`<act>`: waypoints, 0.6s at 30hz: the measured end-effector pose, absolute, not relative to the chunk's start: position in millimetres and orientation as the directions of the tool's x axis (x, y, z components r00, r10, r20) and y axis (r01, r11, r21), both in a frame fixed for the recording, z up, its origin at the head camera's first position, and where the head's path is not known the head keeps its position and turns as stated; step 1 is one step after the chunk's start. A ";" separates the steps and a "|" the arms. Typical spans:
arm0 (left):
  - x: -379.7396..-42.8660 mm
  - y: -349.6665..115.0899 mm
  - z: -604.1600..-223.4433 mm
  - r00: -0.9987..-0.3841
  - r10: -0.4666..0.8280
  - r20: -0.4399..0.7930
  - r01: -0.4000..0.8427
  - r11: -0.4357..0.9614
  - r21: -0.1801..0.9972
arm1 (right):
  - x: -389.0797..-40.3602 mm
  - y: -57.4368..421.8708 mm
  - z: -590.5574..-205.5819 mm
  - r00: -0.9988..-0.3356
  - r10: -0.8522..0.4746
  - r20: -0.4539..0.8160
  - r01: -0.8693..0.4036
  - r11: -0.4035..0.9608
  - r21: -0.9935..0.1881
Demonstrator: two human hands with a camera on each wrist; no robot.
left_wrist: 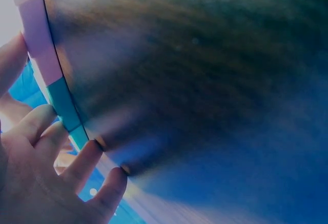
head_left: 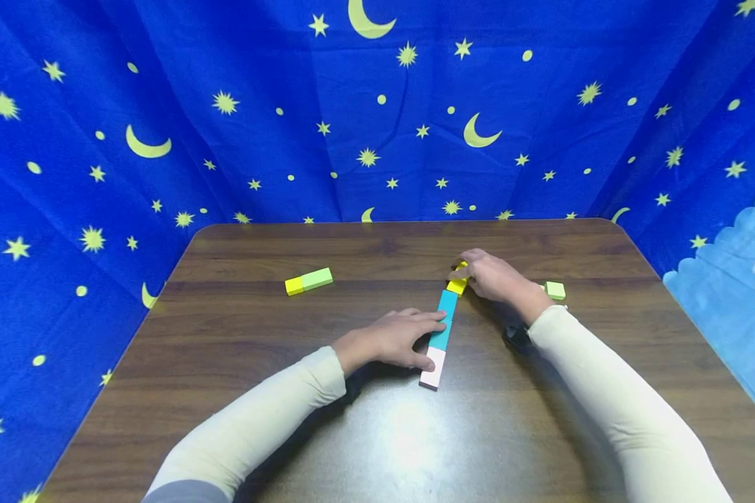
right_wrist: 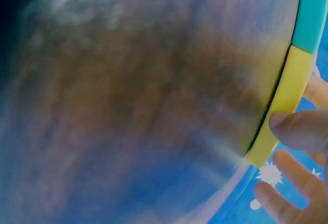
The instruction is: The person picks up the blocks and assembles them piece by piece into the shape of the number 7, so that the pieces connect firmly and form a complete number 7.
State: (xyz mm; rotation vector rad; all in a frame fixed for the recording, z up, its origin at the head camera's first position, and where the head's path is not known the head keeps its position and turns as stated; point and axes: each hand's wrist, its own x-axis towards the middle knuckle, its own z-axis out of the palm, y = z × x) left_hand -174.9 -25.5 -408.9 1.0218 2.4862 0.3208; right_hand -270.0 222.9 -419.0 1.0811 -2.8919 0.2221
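A line of toy blocks lies on the table: a pale pink block [head_left: 437,370] nearest, two turquoise blocks [head_left: 440,339] in the middle, and a yellow block [head_left: 457,287] at the far end. With spread fingers, my left hand [head_left: 395,339] touches the line, its thumb at the pink block and its fingertips on the turquoise part. At the far end, my right hand [head_left: 493,276] pinches the yellow block, partly covering it. The right wrist view shows the thumb against the yellow block [right_wrist: 287,90], whose end meets a turquoise block [right_wrist: 311,16].
A yellow block [head_left: 293,286] and a light green block [head_left: 317,279] lie end to end at the left of the brown table [head_left: 239,328]. Another light green block [head_left: 556,290] lies beyond my right wrist. A blue star-patterned curtain [head_left: 258,154] hangs behind the table.
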 end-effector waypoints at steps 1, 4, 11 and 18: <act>-174.8 -25.8 -408.6 -0.636 0.711 -0.300 0.611 0.702 0.366 | -270.2 222.3 -418.5 -0.747 -0.657 0.099 -0.664 0.739 -0.109; -174.8 -26.4 -408.0 -0.639 0.709 -0.297 0.611 0.703 0.363 | -271.1 221.1 -417.8 -0.737 -0.667 0.108 -0.676 0.731 -0.094; -175.5 -25.8 -409.8 -0.638 0.710 -0.299 0.616 0.703 0.355 | -272.0 217.8 -417.4 -0.739 -0.666 0.098 -0.673 0.726 -0.141; -174.6 -25.5 -410.1 -0.633 0.711 -0.305 0.619 0.702 0.352 | -269.5 212.6 -414.3 -0.759 -0.649 0.051 -0.645 0.740 -0.192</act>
